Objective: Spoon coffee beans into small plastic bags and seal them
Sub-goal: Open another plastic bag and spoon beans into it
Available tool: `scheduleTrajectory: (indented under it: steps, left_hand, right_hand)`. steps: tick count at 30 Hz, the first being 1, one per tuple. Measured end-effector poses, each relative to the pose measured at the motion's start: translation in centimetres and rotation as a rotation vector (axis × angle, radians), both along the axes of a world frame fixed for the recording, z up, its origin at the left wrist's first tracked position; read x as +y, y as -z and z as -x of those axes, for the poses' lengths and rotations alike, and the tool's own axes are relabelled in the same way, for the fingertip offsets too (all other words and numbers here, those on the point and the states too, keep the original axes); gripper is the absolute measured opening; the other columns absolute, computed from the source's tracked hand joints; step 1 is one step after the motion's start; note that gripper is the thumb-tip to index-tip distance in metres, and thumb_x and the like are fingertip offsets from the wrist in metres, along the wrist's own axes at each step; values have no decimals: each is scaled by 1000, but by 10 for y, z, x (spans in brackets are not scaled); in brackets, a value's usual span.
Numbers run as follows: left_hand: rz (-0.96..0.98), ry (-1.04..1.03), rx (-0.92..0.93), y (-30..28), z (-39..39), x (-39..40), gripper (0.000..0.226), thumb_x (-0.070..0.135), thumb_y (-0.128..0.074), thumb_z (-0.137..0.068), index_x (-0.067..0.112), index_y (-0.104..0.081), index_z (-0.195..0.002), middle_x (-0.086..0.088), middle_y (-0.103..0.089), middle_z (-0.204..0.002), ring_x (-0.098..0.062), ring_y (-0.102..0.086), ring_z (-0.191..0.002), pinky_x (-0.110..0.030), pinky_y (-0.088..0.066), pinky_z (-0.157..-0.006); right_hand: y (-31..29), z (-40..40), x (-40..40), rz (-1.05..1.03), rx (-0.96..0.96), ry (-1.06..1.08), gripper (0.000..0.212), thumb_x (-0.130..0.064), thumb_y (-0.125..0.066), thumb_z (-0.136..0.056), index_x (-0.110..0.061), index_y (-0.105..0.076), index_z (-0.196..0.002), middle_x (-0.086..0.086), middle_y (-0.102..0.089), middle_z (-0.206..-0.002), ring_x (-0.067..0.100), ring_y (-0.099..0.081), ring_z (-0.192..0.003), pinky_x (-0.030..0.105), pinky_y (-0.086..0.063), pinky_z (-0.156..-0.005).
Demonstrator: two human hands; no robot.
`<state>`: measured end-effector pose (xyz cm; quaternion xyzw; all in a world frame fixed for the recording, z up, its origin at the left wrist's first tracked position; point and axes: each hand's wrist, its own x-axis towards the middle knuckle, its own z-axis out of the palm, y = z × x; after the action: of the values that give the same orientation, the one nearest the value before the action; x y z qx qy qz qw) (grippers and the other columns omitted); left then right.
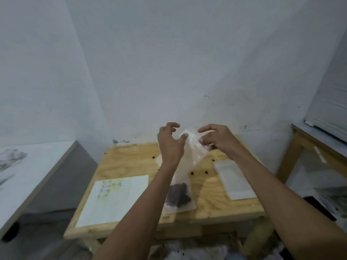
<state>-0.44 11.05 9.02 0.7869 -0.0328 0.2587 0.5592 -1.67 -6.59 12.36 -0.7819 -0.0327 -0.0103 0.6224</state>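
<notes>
A small clear plastic bag point(185, 166) is held up above the wooden table point(131, 162), hanging long and limp from its mouth. A dark clump of coffee beans point(178, 194) is gathered in its bottom corner, low over the near edge of the table. The upper part of the bag is blurred and whitish. Its top edge is pinched by the left hand point(170, 141), thumb against the plastic, the other fingers curled and spread above it. The same edge is gripped from the other side by the right hand point(216, 138), fingers bent over it. Both forearms are stretched forward. A few loose beans point(199, 172) are scattered on the table, where a printed sheet point(114, 197) and flat empty bags point(234, 179) are laid.
</notes>
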Motion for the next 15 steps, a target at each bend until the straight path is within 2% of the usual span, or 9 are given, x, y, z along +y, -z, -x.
scheduleTrajectory:
  steps: [3, 6, 8, 11, 13, 15]
  left_hand:
    - [-89, -19, -67, -2, 5, 3, 18, 31, -77, -86, 25, -62, -95, 8, -65, -83, -13, -59, -81, -29, -42, -70]
    - [-280, -148, -122, -3, 6, 7, 29, 50, -75, -85, 25, -64, -95, 13, -68, -78, -8, -52, -94, -33, -36, -82]
    - [-319, -160, -95, -7, 9, 5, 35, 55, -75, -83, 25, -64, -96, 12, -70, -77, -8, -51, -93, -33, -36, -81]
    - [-28, -3, 93, -13, 11, 3, 31, 40, -81, -82, 20, -60, -92, 4, -71, -70, -14, -68, -68, -34, -50, -67]
    - [204, 55, 183, -15, 12, 3, 27, 23, -82, -82, 14, -58, -91, -8, -72, -68, -21, -71, -60, -44, -60, -68]
    - [355, 111, 229, -17, 15, 5, 24, 11, -80, -83, 8, -58, -93, -20, -72, -74, -26, -71, -58, -51, -62, -70]
  right_hand:
    - [7, -3, 12, 33, -53, -7, 36, 2, -79, -81, -12, -68, -112, 12, -78, -80, 24, -69, -74, 36, -55, -62]
    - [10, -4, 20, 42, -63, -9, 41, 1, -81, -80, -12, -66, -116, 9, -77, -76, 23, -68, -71, 33, -55, -57]
    - [9, -2, 25, 24, -70, -8, 42, 3, -81, -79, -8, -64, -116, 8, -75, -72, 22, -66, -67, 31, -52, -55]
    - [10, -1, 31, 21, -102, 1, 37, 1, -81, -81, -6, -63, -113, 11, -75, -74, 18, -66, -68, 28, -52, -54]
    - [10, -1, 34, 40, -119, 5, 35, -2, -81, -82, -9, -63, -111, 8, -76, -76, 15, -68, -70, 29, -54, -57]
    - [12, -1, 35, 29, -125, 4, 35, -1, -81, -82, -9, -63, -111, 7, -77, -76, 15, -70, -72, 32, -56, -60]
